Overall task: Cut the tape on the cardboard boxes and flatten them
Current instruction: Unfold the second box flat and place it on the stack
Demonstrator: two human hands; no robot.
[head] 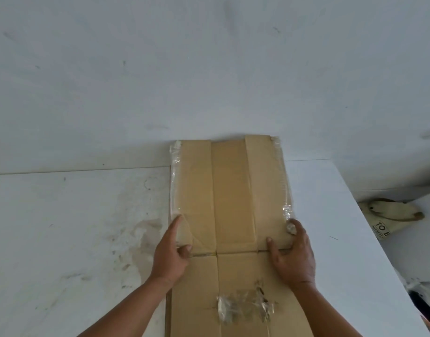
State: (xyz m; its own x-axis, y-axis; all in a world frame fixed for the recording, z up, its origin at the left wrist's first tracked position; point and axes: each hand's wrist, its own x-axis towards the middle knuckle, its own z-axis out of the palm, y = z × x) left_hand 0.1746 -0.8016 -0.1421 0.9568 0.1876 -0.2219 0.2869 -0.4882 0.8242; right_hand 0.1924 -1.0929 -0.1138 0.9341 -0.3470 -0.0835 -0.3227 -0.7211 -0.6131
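A flattened brown cardboard box (231, 190) lies lengthwise on the white table (75, 227), and its far part rises above the table's back edge toward the wall. My left hand (170, 256) holds the box's left edge at the cross crease, index finger stretched along the edge and thumb on top. On the right edge at the same crease is my right hand (294, 259), thumb on top and fingers curled round the edge. Clear tape (173, 181) hangs loose along both long edges. Torn tape scraps (243, 310) stick to the near panel.
The table's top is stained to the left of the box. A pale wall (209, 69) stands right behind the table. Beyond the table's right edge, a cream cloth bag (389, 215) lies lower down.
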